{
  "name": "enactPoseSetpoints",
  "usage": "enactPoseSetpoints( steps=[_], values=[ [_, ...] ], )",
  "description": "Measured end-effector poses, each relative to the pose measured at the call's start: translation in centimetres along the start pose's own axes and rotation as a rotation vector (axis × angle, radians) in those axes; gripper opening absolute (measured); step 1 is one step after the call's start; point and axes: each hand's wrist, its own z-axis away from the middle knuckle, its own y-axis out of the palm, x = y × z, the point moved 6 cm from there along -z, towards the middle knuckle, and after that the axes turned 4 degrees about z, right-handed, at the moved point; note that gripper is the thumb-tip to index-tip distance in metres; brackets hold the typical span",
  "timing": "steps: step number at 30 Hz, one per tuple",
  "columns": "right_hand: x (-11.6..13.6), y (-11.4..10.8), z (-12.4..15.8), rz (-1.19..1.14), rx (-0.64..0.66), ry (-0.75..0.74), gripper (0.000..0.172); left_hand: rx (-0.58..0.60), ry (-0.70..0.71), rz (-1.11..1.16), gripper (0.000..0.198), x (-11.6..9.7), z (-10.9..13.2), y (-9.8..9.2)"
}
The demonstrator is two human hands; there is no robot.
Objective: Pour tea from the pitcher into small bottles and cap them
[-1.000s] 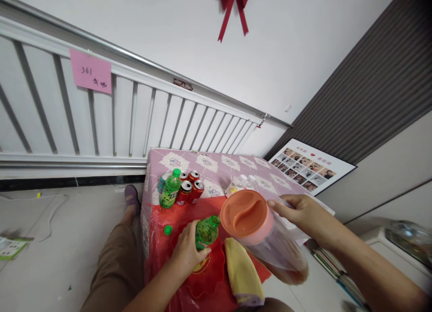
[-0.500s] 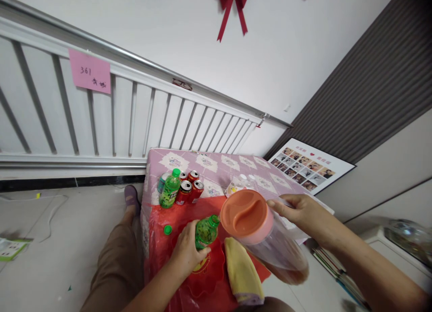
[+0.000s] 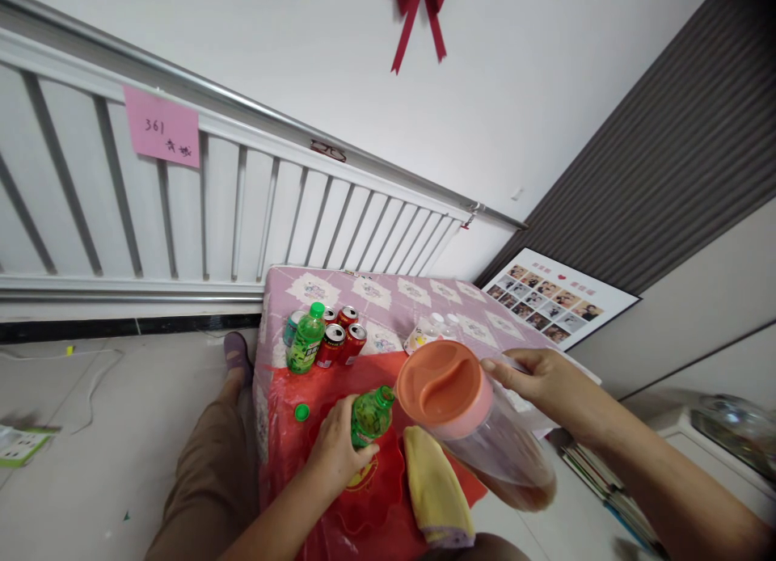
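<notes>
My left hand (image 3: 339,444) is wrapped round an uncapped green bottle (image 3: 370,418), tilted a little over a red tray (image 3: 379,496). My right hand (image 3: 533,375) grips the handle of a clear pitcher (image 3: 506,456) with an orange lid (image 3: 442,381). The pitcher is tipped so its lid edge is at the bottle's mouth, and brown liquid lies toward its base. Whether liquid is flowing is too small to tell. A green cap (image 3: 301,412) rests on the red covering left of the bottle. A folded yellow cloth (image 3: 437,488) lies below the pitcher.
A capped green bottle (image 3: 306,340) stands beside several red cans (image 3: 331,345) on the patterned tablecloth (image 3: 369,290). Clear bottles (image 3: 435,325) are behind the pitcher. A white radiator (image 3: 291,213) runs along the wall; a photo board (image 3: 561,294) leans at the right.
</notes>
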Motion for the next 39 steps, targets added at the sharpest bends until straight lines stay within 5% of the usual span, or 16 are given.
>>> enactPoseSetpoints(
  steps=[39],
  values=[
    [0.32, 0.13, 0.2, -0.039, 0.008, 0.036, 0.053, 0.004, -0.001, -0.003, 0.072, 0.07, -0.02, 0.16]
  ],
)
